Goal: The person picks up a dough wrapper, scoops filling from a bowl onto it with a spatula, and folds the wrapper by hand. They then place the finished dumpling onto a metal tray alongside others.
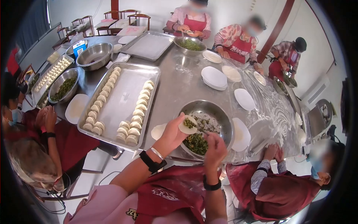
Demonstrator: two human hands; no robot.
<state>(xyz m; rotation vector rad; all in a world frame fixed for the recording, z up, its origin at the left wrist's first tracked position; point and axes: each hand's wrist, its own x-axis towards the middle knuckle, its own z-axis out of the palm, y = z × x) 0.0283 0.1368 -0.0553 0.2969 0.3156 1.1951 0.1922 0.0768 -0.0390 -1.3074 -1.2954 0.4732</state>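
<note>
My left hand point(173, 132) is closed around a round dumpling wrapper point(184, 129) with a dab of chopped green filling on it. My right hand point(216, 146) grips a thin-handled utensil point(201, 129), whose tip touches the filling; its exact shape there is hard to make out. Both hands are over a steel bowl point(228, 121), which has dark green chopped filling point(196, 144) heaped at its near side. To the left, a metal tray point(115, 97) carries rows of folded dumplings point(139, 107) along its two sides. A pale wrapper point(158, 131) lies beside my left wrist.
White plates point(214, 77) and flour point(278, 108) cover parts of the steel table point(171, 82). More bowls point(94, 56) and another tray point(146, 45) stand farther back. Co-workers sit close on my left point(37, 149) and right point(278, 186); others work across the table.
</note>
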